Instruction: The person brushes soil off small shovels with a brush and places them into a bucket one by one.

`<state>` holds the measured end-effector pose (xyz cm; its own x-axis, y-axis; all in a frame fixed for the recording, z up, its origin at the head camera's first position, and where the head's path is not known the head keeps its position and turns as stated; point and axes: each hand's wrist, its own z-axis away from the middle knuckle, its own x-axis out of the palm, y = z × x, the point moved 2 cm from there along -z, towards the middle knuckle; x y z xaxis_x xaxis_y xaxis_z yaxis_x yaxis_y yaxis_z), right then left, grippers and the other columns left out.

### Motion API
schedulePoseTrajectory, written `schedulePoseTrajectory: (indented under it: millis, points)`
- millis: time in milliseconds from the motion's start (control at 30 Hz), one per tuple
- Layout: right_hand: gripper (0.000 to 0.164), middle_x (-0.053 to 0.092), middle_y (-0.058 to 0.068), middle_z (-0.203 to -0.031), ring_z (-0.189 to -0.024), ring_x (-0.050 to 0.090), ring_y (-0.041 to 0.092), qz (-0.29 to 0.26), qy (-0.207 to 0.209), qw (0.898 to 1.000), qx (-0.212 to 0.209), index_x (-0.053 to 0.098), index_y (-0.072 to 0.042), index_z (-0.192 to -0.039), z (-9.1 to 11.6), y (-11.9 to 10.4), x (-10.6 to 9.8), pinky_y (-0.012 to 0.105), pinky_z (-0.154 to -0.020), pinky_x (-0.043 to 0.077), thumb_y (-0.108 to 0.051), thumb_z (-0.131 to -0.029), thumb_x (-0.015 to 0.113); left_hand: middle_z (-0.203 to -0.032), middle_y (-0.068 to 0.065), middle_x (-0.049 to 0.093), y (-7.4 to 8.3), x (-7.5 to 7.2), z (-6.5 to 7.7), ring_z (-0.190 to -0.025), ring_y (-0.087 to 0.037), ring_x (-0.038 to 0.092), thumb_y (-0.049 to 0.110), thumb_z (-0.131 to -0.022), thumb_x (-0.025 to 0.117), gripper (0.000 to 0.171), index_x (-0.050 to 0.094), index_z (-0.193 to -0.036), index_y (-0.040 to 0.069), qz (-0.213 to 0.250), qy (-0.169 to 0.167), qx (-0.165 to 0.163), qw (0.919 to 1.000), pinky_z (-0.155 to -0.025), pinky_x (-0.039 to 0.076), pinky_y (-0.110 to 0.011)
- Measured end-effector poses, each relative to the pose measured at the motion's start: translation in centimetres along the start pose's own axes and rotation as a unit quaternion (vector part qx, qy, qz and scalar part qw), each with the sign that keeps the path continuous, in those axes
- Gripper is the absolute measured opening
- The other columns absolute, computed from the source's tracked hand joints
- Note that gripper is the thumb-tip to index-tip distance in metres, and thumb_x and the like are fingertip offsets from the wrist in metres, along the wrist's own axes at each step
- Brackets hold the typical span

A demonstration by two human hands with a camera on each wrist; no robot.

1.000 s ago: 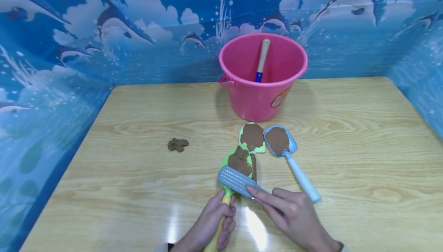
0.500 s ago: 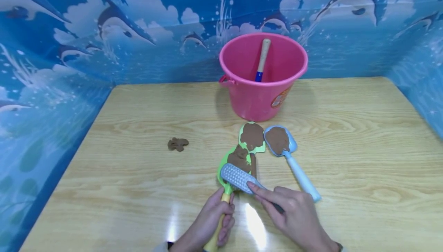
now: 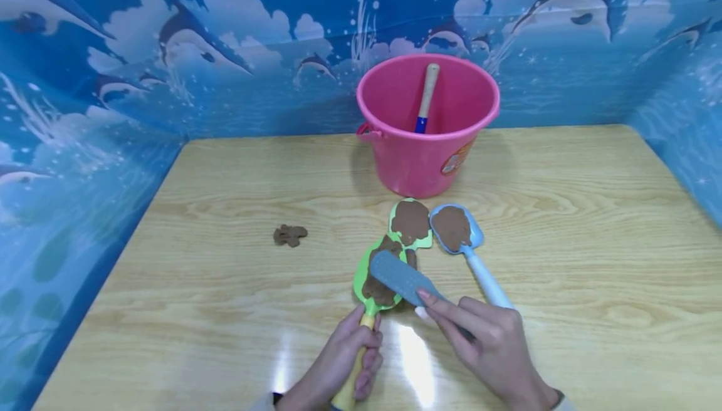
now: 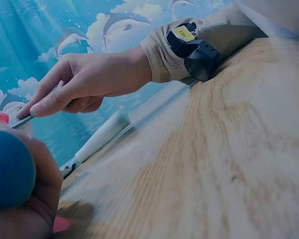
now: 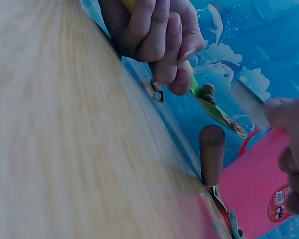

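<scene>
My left hand (image 3: pixel 350 351) grips the yellow handle of a small green shovel (image 3: pixel 361 273), its blade smeared with a brown clay-like mass (image 3: pixel 379 291). The handle's blue end (image 4: pixel 10 169) faces the left wrist camera. My right hand (image 3: pixel 491 342) pinches a grey-blue brush (image 3: pixel 402 278), index finger laid along its back. The brush head overlaps the shovel blade in the head view; pale bristles (image 5: pixel 249 104) show beneath it in the right wrist view. Behind lie a second green shovel (image 3: pixel 425 240) with a brown handle (image 5: pixel 212 157) and a light blue shovel (image 3: pixel 486 273), both smeared brown.
A pink bucket (image 3: pixel 417 163) stands at the back, just behind the shovels, with a pale-handled tool (image 3: pixel 429 91) leaning inside. A brown clay-like lump (image 3: pixel 290 235) lies on the wooden table (image 3: pixel 225 311) to the left. A dolphin-print sheet (image 3: pixel 254 54) surrounds the table.
The brush has moved up and to the right over the green shovel's blade, baring brown mass near the handle. Its back now shows fewer bright dots. The left hand has hardly moved.
</scene>
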<state>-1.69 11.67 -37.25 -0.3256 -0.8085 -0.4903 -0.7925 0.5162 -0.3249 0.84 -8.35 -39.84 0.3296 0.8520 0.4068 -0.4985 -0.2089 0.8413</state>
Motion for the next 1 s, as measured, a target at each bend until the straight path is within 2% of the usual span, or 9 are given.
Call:
schedulePoseTrajectory:
  millis: [100, 200, 433, 567, 633, 733, 867, 933, 1000]
  points:
    - [0.028, 0.035, -0.016, -0.051, -0.046, 0.021, -0.011, -0.049, -0.044, 0.998, -0.002, 0.076, -0.011, -0.097, 0.4, 0.0, 0.2, -0.003, -0.042, 0.016, -0.030, -0.097, 0.057, -0.057, 0.006, 0.037, -0.1, 0.0, 0.0, -0.037, -0.003, 0.035, 0.008, -0.089, 0.043, 0.010, 0.035, -0.096, 0.007, 0.000, 0.004, -0.002, 1.0000, -0.030, 0.031, -0.018]
    - [0.029, 0.037, -0.016, -0.051, -0.046, 0.022, -0.011, -0.045, -0.065, 0.997, 0.007, 0.077, -0.013, -0.097, 0.7, -0.1, 0.3, -0.002, -0.042, 0.017, -0.032, -0.098, 0.055, -0.055, 0.006, 0.038, -0.3, 0.2, 0.0, -0.035, -0.004, 0.035, 0.006, -0.088, 0.044, 0.011, 0.037, -0.096, 0.006, -0.015, 0.008, -0.002, 0.9999, -0.029, 0.030, -0.019]
    - [0.039, 0.032, -0.016, -0.047, -0.045, 0.015, -0.011, 0.067, -0.019, 0.997, 0.013, 0.079, -0.015, -0.084, -0.3, -0.6, -0.2, 0.000, -0.041, 0.010, -0.037, -0.099, 0.050, -0.052, 0.004, 0.038, -0.4, 0.3, 0.1, -0.034, -0.006, 0.034, 0.005, -0.089, 0.044, 0.010, 0.038, -0.097, 0.004, -0.039, 0.005, 0.003, 0.9992, -0.026, 0.028, -0.022]
    - [0.043, 0.035, -0.015, -0.046, -0.045, 0.016, -0.011, 0.086, 0.001, 0.996, 0.016, 0.078, -0.011, -0.079, -0.7, -0.7, -0.4, 0.000, -0.040, 0.011, -0.037, -0.099, 0.051, -0.054, 0.004, 0.038, -0.3, 0.3, 0.2, -0.034, -0.006, 0.034, 0.006, -0.089, 0.044, 0.010, 0.038, -0.096, 0.005, -0.037, 0.000, 0.001, 0.9993, -0.027, 0.029, -0.021]
    - [0.040, 0.038, -0.015, -0.047, -0.046, 0.018, -0.011, 0.070, 0.007, 0.997, 0.016, 0.078, -0.009, -0.082, -0.7, -0.5, -0.4, 0.000, -0.040, 0.013, -0.036, -0.098, 0.053, -0.054, 0.004, 0.038, -0.2, 0.3, 0.2, -0.034, -0.006, 0.035, 0.006, -0.089, 0.044, 0.010, 0.037, -0.096, 0.006, -0.033, 0.000, -0.003, 0.9995, -0.027, 0.029, -0.021]
    - [0.031, 0.051, -0.011, -0.052, -0.047, 0.026, -0.011, -0.007, 0.003, 0.999, 0.034, 0.077, -0.005, -0.088, -0.3, -0.2, -0.3, -0.001, -0.041, 0.020, -0.029, -0.095, 0.060, -0.055, 0.005, 0.038, -0.1, 0.2, 0.2, -0.035, -0.005, 0.036, 0.006, -0.088, 0.044, 0.010, 0.037, -0.095, 0.006, -0.018, 0.000, -0.009, 0.9998, -0.029, 0.031, -0.020]
    - [0.015, 0.072, 0.001, -0.074, -0.053, 0.054, -0.005, -0.106, -0.054, 0.991, 0.060, 0.075, -0.004, -0.096, 0.3, 0.1, 0.0, 0.002, -0.048, 0.040, -0.015, -0.088, 0.069, -0.056, 0.006, 0.037, 0.2, -0.1, 0.1, -0.037, -0.003, 0.036, 0.007, -0.089, 0.042, 0.009, 0.035, -0.094, 0.008, 0.010, -0.004, -0.009, 0.9999, -0.031, 0.032, -0.018]
    - [0.014, 0.073, 0.000, -0.076, -0.054, 0.056, -0.004, -0.105, -0.087, 0.989, 0.065, 0.075, -0.007, -0.097, 0.5, 0.0, 0.1, 0.003, -0.049, 0.041, -0.015, -0.087, 0.070, -0.056, 0.006, 0.036, 0.2, -0.2, 0.0, -0.037, -0.002, 0.036, 0.007, -0.089, 0.042, 0.009, 0.034, -0.094, 0.009, 0.016, -0.007, -0.007, 0.9998, -0.031, 0.032, -0.017]
    - [0.017, 0.066, -0.007, -0.064, -0.048, 0.046, -0.008, -0.071, -0.101, 0.990, 0.061, 0.076, -0.010, -0.098, 0.5, -0.1, 0.3, 0.001, -0.045, 0.035, -0.021, -0.091, 0.065, -0.056, 0.007, 0.037, 0.2, -0.2, 0.0, -0.037, -0.002, 0.035, 0.007, -0.089, 0.042, 0.009, 0.035, -0.094, 0.009, 0.012, -0.005, -0.010, 0.9999, -0.031, 0.032, -0.017]
